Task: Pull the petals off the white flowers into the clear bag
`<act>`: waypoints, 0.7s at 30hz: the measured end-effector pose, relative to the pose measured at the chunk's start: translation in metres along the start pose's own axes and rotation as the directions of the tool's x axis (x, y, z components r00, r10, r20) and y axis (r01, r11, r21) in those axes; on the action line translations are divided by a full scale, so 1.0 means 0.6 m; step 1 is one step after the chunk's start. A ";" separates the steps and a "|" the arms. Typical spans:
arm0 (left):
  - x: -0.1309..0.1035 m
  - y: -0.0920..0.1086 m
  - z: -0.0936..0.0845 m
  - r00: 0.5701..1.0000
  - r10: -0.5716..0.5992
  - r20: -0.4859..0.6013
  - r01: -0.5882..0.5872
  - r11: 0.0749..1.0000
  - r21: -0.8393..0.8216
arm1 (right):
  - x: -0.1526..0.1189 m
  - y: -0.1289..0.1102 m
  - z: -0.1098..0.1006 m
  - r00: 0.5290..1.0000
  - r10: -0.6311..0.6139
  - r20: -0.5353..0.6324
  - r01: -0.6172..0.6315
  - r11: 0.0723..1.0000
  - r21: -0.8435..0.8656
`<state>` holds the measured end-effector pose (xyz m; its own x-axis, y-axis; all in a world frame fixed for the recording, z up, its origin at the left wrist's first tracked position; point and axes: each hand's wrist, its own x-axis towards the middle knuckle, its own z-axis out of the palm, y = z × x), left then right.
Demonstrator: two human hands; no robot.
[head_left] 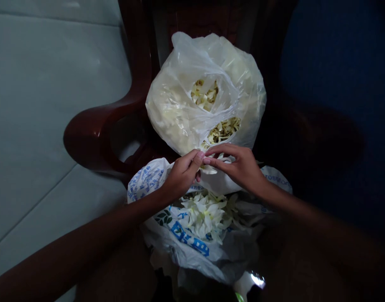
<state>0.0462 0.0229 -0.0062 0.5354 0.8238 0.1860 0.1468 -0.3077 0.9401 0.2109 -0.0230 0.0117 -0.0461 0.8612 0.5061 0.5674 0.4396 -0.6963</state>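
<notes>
My left hand (pixel 186 170) and my right hand (pixel 238 165) meet in the middle, fingertips nearly touching. Between them is a white flower (pixel 208 170), pinched by the left thumb and fingers; the right thumb and fingertips close on its upper part. My fingers cover much of it. Just below, white flowers (pixel 206 214) lie heaped in an open printed plastic bag (pixel 192 260) with blue lettering. Beyond my hands, a large translucent bag (pixel 176 105) shows cream petals (pixel 225 129) through two openings.
The large bag rests on a dark red wooden chair with a curved armrest (pixel 98 126). Pale tiled floor (pixel 53 84) lies to the left. A dark blue surface (pixel 337 63) is at the right. The lower right is in deep shadow.
</notes>
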 end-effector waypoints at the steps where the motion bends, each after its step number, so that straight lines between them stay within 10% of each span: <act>1: 0.000 -0.001 0.000 1.000 -0.002 0.007 0.001 1.000 0.005 | 0.001 0.001 0.000 1.000 -0.002 -0.002 0.002 1.000 0.015; 15: 0.005 -0.003 -0.006 0.996 0.032 0.078 -0.040 0.994 0.104 | 0.010 0.014 -0.006 0.995 0.065 0.078 -0.067 0.997 0.027; 21: 0.024 -0.021 -0.021 0.994 -0.004 -0.109 0.013 0.997 0.076 | 0.012 0.025 -0.011 0.986 0.080 0.144 -0.078 0.997 -0.023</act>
<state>0.0415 0.0445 -0.0115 0.4413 0.8720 0.2119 0.2165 -0.3327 0.9179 0.2244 -0.0118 0.0080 -0.1182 0.9214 0.3701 0.5879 0.3653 -0.7218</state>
